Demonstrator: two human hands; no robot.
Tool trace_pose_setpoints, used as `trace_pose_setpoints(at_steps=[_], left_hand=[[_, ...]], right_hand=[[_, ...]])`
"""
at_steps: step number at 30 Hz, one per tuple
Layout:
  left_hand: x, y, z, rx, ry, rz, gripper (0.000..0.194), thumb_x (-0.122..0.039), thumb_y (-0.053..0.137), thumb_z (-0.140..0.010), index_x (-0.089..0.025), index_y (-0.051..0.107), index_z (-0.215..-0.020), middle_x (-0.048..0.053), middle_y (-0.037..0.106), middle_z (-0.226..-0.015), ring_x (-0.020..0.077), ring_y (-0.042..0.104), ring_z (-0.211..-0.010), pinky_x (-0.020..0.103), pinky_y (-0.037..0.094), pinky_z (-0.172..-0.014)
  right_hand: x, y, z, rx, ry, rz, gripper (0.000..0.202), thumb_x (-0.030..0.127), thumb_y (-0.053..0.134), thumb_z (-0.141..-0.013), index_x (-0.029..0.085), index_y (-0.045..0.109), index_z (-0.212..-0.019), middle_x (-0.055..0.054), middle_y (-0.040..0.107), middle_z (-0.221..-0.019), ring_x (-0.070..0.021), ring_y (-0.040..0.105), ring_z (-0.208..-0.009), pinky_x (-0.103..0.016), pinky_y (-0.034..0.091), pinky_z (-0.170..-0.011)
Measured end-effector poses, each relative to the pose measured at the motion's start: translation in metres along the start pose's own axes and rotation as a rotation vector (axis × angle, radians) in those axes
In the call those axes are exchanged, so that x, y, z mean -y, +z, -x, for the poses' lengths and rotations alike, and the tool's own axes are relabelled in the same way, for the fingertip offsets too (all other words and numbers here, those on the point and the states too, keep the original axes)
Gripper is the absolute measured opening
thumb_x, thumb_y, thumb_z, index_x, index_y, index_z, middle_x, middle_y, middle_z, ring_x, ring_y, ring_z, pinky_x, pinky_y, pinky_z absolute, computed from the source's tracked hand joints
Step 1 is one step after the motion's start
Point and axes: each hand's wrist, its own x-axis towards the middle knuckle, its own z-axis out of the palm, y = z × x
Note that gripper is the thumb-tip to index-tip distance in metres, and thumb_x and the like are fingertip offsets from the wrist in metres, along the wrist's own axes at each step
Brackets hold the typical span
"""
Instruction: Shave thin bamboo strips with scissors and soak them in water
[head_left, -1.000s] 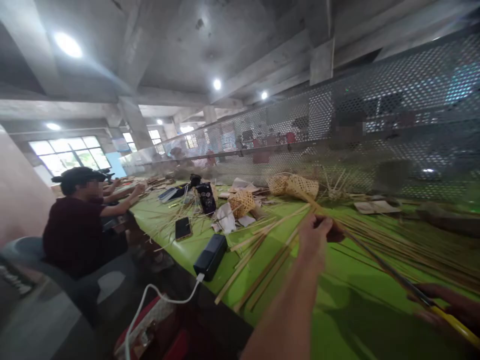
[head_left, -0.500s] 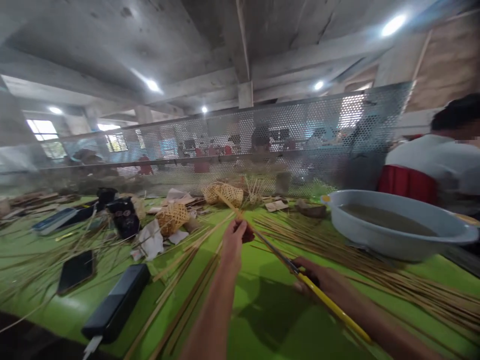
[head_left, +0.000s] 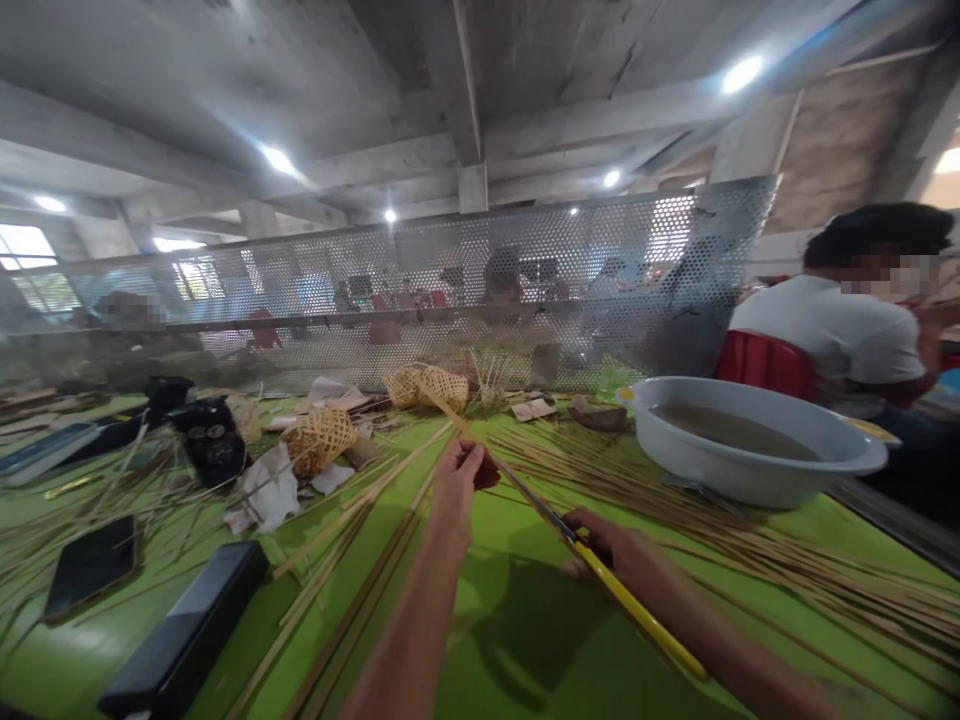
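My left hand [head_left: 459, 482] is closed in a pinch on a flat, pale bamboo strip [head_left: 444, 404], which points up and away from the thumb. Lower and to the right, my right hand [head_left: 611, 545] is wrapped round a knife with a long yellow handle [head_left: 646, 618]. Its narrow metal blade [head_left: 534, 497] slants up toward my left hand, and the tip lies by the left fingers. Whether blade and strip touch is hidden there. Both hands are above the green table [head_left: 525, 640], over their shadow.
Bundles of thin bamboo strips [head_left: 757, 540] lie right. A basin of murky water [head_left: 750, 480] stands beyond them. Woven bamboo pieces [head_left: 319, 440], crumpled paper [head_left: 266, 490], a phone [head_left: 94, 568] and a black power bank [head_left: 187, 630] lie left. A perforated metal screen [head_left: 450, 300] closes the back; a person [head_left: 825, 325] sits right.
The view has turned slightly to the right, so table things appear further left. Both hands keep their hold on the strip and the knife, with little visible movement between them.
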Motion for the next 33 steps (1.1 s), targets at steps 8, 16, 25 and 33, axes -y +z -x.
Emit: trace_pose_setpoints(at_steps=[8,16,25,33], left_hand=[[0.0,0.004,0.003,0.021,-0.043,-0.023,0.022,-0.035,0.069,-0.075,-0.016,0.056,-0.076,0.0,0.064,-0.064,0.0107,0.058,-0.054,0.024,0.049,-0.057],[-0.001,0.004,0.004,0.007,-0.065,-0.041,0.02,-0.034,0.066,-0.077,-0.017,0.057,-0.075,0.001,0.065,-0.064,0.0121,0.059,-0.055,0.025,0.051,-0.058],[0.002,0.003,0.0,0.02,-0.073,-0.041,0.019,-0.035,0.065,-0.076,-0.018,0.058,-0.076,0.0,0.065,-0.063,0.0119,0.059,-0.053,0.024,0.05,-0.057],[0.004,0.007,0.004,0.032,-0.081,-0.035,0.022,-0.039,0.065,-0.076,-0.018,0.057,-0.074,0.0,0.064,-0.063,0.0123,0.059,-0.053,0.025,0.05,-0.057]], right_hand=[[-0.009,0.006,-0.004,-0.037,-0.006,-0.06,0.035,0.052,0.059,-0.08,0.021,0.062,-0.096,0.004,0.055,-0.063,-0.0134,0.047,-0.057,-0.023,0.028,-0.052],[0.001,-0.004,0.001,-0.01,-0.01,-0.019,0.04,0.054,0.058,-0.08,0.022,0.062,-0.103,0.001,0.065,-0.072,-0.0178,0.056,-0.062,-0.025,0.038,-0.056],[0.008,-0.009,0.003,0.026,-0.004,0.023,0.043,0.058,0.054,-0.083,0.022,0.06,-0.105,0.0,0.066,-0.075,-0.0194,0.06,-0.066,-0.027,0.038,-0.059],[-0.004,0.001,0.0,-0.041,-0.005,0.0,0.041,0.056,0.058,-0.08,0.022,0.061,-0.101,0.003,0.058,-0.064,-0.0152,0.05,-0.057,-0.024,0.031,-0.052]])
